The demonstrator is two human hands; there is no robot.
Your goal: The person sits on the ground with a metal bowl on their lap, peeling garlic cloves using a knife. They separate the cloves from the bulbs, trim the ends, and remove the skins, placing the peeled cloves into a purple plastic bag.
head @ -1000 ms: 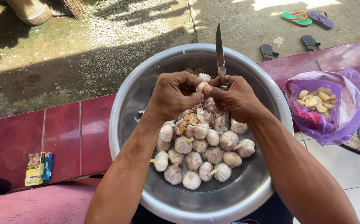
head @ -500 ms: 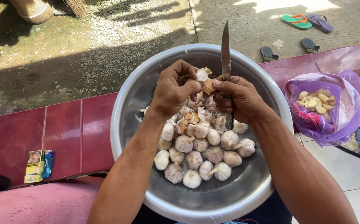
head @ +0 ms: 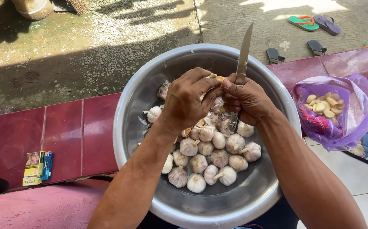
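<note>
A large round metal basin (head: 128, 114) sits in front of me, holding several whole garlic bulbs (head: 211, 159). Over its far half, my left hand (head: 186, 101) pinches a small garlic clove (head: 218, 78) between thumb and fingers. My right hand (head: 247, 99) touches the same clove with its fingertips and grips a knife (head: 243, 55), the blade pointing up and away from me. Loose papery skins lie among the bulbs under my hands.
A purple mesh bag (head: 341, 114) with several peeled cloves lies to the right on the floor. A small box and a lighter (head: 37, 167) rest on the red tiles at left. Sandals (head: 313, 22) lie on the concrete ground beyond the tiled edge.
Both hands have stayed over the basin while working the clove. The knife blade has tilted slightly to the right, and my left fingers have shifted on the clove.
</note>
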